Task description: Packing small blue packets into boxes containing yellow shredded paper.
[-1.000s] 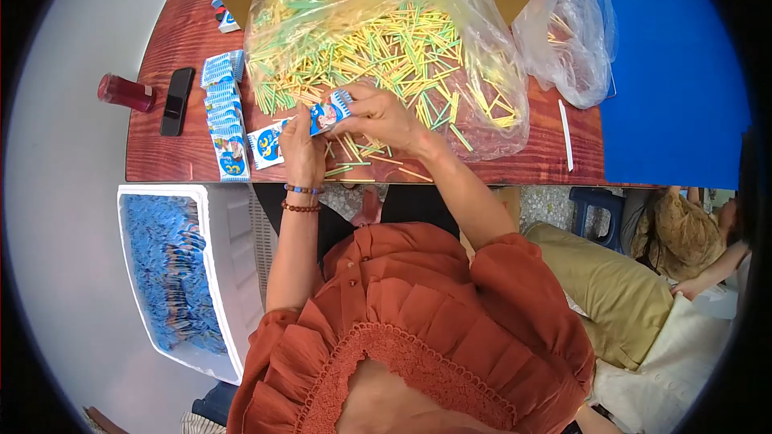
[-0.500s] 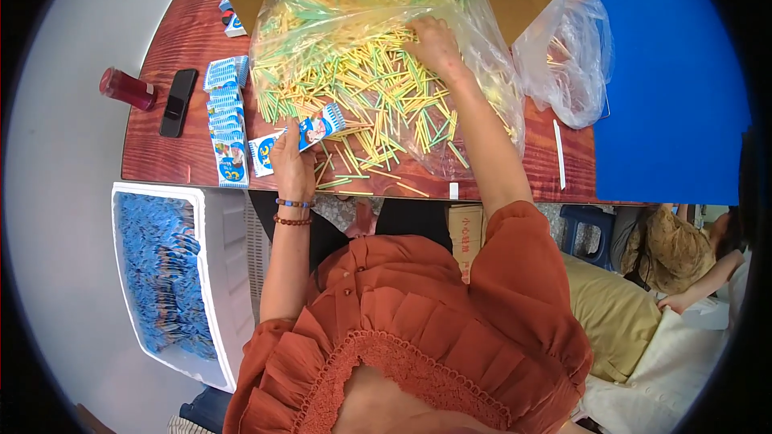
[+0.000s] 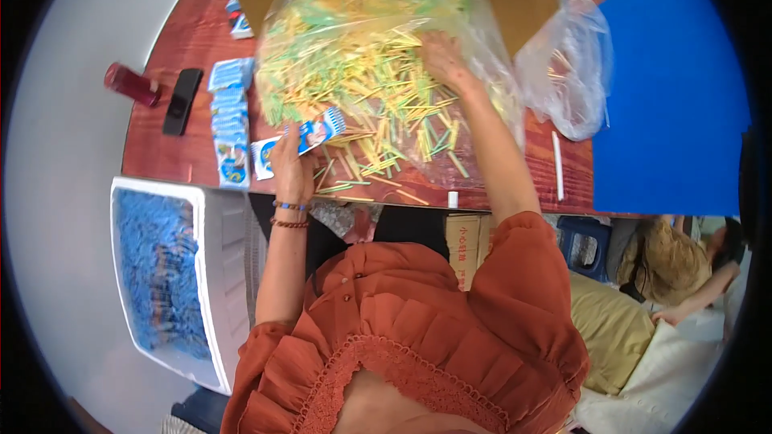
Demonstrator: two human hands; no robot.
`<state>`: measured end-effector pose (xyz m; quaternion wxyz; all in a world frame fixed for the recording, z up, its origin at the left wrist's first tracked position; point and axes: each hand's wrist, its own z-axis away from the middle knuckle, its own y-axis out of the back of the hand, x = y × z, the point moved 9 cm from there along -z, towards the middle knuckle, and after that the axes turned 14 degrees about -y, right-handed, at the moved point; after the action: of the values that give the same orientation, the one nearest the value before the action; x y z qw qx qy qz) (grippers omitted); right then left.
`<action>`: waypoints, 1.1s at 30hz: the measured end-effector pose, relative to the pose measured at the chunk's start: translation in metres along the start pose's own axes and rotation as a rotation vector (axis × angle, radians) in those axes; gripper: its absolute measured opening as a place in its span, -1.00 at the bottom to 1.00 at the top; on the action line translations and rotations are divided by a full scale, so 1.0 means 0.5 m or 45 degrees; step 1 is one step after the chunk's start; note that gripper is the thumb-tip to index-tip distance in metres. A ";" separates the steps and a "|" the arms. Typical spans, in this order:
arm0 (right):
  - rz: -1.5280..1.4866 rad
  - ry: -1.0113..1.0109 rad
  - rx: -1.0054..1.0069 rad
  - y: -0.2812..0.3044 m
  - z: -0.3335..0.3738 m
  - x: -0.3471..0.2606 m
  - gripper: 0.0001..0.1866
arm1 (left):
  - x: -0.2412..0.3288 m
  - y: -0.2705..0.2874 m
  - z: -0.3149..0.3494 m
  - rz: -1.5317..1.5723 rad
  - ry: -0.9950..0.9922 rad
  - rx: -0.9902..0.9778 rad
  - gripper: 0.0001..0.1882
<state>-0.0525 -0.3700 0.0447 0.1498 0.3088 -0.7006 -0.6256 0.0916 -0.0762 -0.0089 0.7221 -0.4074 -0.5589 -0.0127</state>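
Note:
My left hand is closed round a blue-and-white flat packet, which lies tilted near the table's front edge. A heap of thin yellow, green and orange sticks spills from a clear plastic bag. At the right side of this heap is my right hand, its fingers blurred and their tips not clearly visible among the sticks. Left of my left hand, a row of similar blue-and-white packets overlaps on the table.
A cardboard box stands behind the heap. Left are a phone and a red jar. A white foam box of blue packets sits below the table. Right are another plastic bag, a blue panel and another person.
My right hand has shifted slightly right and nearer to me over the sticks. My left hand keeps its hold on the packet. The whole view has moved a little.

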 end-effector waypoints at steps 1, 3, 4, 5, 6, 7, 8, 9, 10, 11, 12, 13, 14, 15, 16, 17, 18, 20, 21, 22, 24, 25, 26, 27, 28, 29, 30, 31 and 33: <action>0.015 -0.015 0.010 0.008 0.003 0.003 -0.72 | 0.014 -0.004 0.008 0.023 -0.006 -0.072 -0.73; -0.235 -0.086 -0.246 0.004 0.005 -0.031 -0.71 | 0.028 -0.007 0.015 0.017 0.015 -0.073 -0.75; -0.232 -0.076 -0.236 0.020 0.010 -0.027 -0.71 | 0.023 -0.018 0.012 0.023 0.002 -0.075 -0.75; -0.087 -0.145 -0.274 0.022 0.015 -0.002 -0.74 | 0.009 -0.025 0.012 0.023 0.015 -0.021 -0.75; 0.056 -0.219 -0.315 0.021 0.021 0.022 -0.76 | -0.001 -0.018 0.011 0.019 0.033 0.032 -0.75; 0.100 -0.121 -0.189 0.028 0.020 0.016 -0.77 | -0.007 -0.006 0.004 -0.005 0.021 -0.004 -0.75; 0.104 -0.125 -0.194 0.017 0.023 0.017 -0.77 | -0.006 -0.003 0.004 -0.003 0.028 -0.004 -0.75; 0.124 -0.073 -0.198 0.004 0.025 0.008 -0.76 | -0.001 0.000 0.004 0.023 0.012 -0.008 -0.75; 0.145 -0.022 -0.202 -0.006 0.028 0.004 -0.76 | 0.001 0.000 0.004 0.049 -0.003 -0.013 -0.74; 0.147 -0.005 -0.205 -0.003 0.029 0.002 -0.76 | 0.003 0.006 0.006 0.045 0.004 0.038 -0.75; 0.105 -0.068 -0.173 0.010 0.034 0.018 -0.75 | 0.006 0.006 0.006 0.049 -0.004 0.052 -0.75; 0.064 -0.132 -0.141 0.021 0.033 0.029 -0.74 | 0.007 0.002 0.007 0.042 0.000 0.058 -0.75; 0.065 -0.128 -0.145 0.033 0.032 0.018 -0.74 | 0.005 0.000 0.007 0.032 0.011 0.057 -0.75; 0.064 -0.092 -0.131 0.052 0.033 -0.009 -0.73 | 0.006 0.013 0.008 0.029 0.015 0.059 -0.75; 0.062 -0.056 -0.116 0.060 0.036 -0.034 -0.72 | 0.009 0.030 0.006 0.027 0.002 0.040 -0.76; 0.066 -0.066 -0.110 0.055 0.038 -0.046 -0.72 | 0.011 0.031 0.001 0.032 -0.011 0.008 -0.76; 0.188 -0.080 -0.117 0.033 0.036 -0.058 -0.72 | 0.009 0.021 -0.001 0.035 -0.011 0.004 -0.76; 0.308 -0.087 -0.121 -0.011 0.030 -0.050 -0.71 | 0.004 0.000 0.004 0.102 0.030 0.014 -0.76; 0.319 -0.100 -0.096 -0.029 0.021 -0.038 -0.70 | -0.006 0.002 0.001 0.075 0.043 0.023 -0.75; 0.331 -0.115 -0.071 -0.044 0.010 -0.021 -0.69 | -0.007 0.005 0.001 0.077 0.034 0.023 -0.75; 0.241 -0.184 -0.248 -0.034 0.003 -0.026 -0.61 | 0.000 0.017 0.007 0.033 0.020 0.033 -0.75; 0.158 -0.270 -0.425 -0.041 0.008 -0.016 -0.54 | 0.004 0.017 0.008 0.071 0.024 0.063 -0.74; 0.159 -0.277 -0.425 -0.038 0.010 0.006 -0.54 | 0.007 0.007 0.008 0.072 0.029 0.058 -0.74; -0.074 -0.301 -0.447 -0.038 0.012 0.027 -0.48 | 0.009 0.004 0.009 0.059 0.037 0.066 -0.75; -0.309 -0.328 -0.464 -0.039 0.014 0.047 -0.43 | 0.006 0.002 0.009 0.047 0.047 0.072 -0.76; -0.425 -0.342 -0.459 -0.032 0.016 0.053 -0.35 | 0.007 0.002 0.007 0.036 0.034 0.041 -0.75; -0.425 -0.349 -0.463 -0.035 0.028 0.054 -0.35 | 0.003 0.003 0.007 0.034 0.042 0.040 -0.75; -0.607 -0.378 -0.334 -0.020 0.041 0.059 -0.41 | -0.002 0.001 0.008 0.056 0.059 0.032 -0.75; -0.789 -0.402 -0.196 0.004 0.048 0.069 -0.48 | -0.003 -0.008 0.012 0.090 0.098 0.036 -0.74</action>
<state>-0.0938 -0.3725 0.0365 -0.1345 0.3942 -0.5390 -0.7321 0.0846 -0.0759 -0.0077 0.7489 -0.4157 -0.5160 0.0051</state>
